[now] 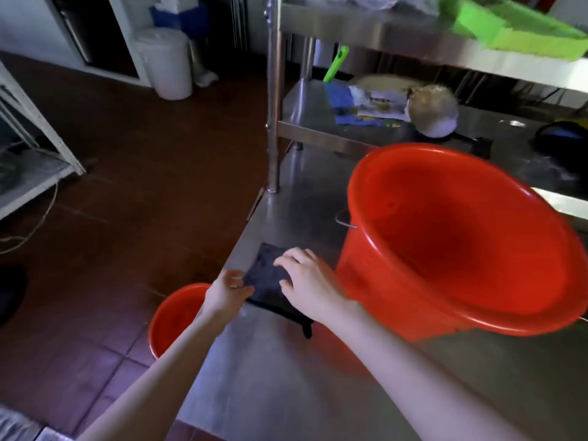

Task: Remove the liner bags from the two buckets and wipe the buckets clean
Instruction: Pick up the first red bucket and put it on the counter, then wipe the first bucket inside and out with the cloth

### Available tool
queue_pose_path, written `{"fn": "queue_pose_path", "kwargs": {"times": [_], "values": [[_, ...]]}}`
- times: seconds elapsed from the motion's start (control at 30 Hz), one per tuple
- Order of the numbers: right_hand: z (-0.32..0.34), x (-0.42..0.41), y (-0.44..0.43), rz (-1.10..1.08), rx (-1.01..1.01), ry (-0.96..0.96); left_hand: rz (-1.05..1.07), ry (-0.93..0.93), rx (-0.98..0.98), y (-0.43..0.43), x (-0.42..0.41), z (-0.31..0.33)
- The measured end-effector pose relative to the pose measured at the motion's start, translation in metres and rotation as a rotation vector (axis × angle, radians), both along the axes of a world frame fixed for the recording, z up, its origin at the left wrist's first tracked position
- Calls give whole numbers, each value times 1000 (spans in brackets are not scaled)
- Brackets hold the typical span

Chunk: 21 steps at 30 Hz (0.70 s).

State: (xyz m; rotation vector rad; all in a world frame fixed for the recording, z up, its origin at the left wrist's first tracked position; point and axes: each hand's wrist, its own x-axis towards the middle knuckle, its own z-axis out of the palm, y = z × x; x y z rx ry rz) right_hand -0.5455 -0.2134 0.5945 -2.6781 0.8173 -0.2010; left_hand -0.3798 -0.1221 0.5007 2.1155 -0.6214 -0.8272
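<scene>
- Your right hand (307, 283) lies flat on the cloth (267, 275), fingers straight and slightly spread, palm down, pressing it to the table (286, 393).
- Your left hand (229, 292) is at the cloth's left edge, right at the table's edge. Its fingertips touch the fabric and the fingers bend a little. You cannot tell whether they pinch the edge or only rest against it.
- The cloth is dark and folded into a rough square. It lies flat on the steel near the table's left edge, and one corner trails toward you.
- The big bucket (445, 218) stands on the table just right of the cloth, with its mouth open toward you. The inside shows plain red plastic. A wire handle end (345, 219) sticks out on its left side. Your right forearm crosses in front of its base.
- The second bucket (178, 313), also red, sits on the floor (111, 186) below the table's left edge. Your left wrist and the tabletop hide part of it, and what shows of its inside is red.
- Behind the big bucket is a low steel shelf (305, 116) with a blue sheet (340, 100), some papers and a pale round thing (432, 109) too blurred to name.
- A green handle (335, 63) leans behind the shelf, and a green tray (509, 27) sits on the upper level.
- A white bin (167, 63) stands far back on the floor by the wall.
</scene>
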Motion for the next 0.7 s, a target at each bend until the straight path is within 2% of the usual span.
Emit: {"fn": "queue_pose_path", "kwargs": {"times": [0.27,0.37,0.47,0.7], "values": [[-107,30,-1,-186,219,267,-179,-198,144,-33,22,-47],[-124,28,11,-217,253,292,-230,-120,170,-39,21,-46],[-127,24,20,-255,247,203,-267,-41,99,-34,16,-34],[-79,3,39,-280,229,-164,-302,266,-295,6,-5,39]]}}
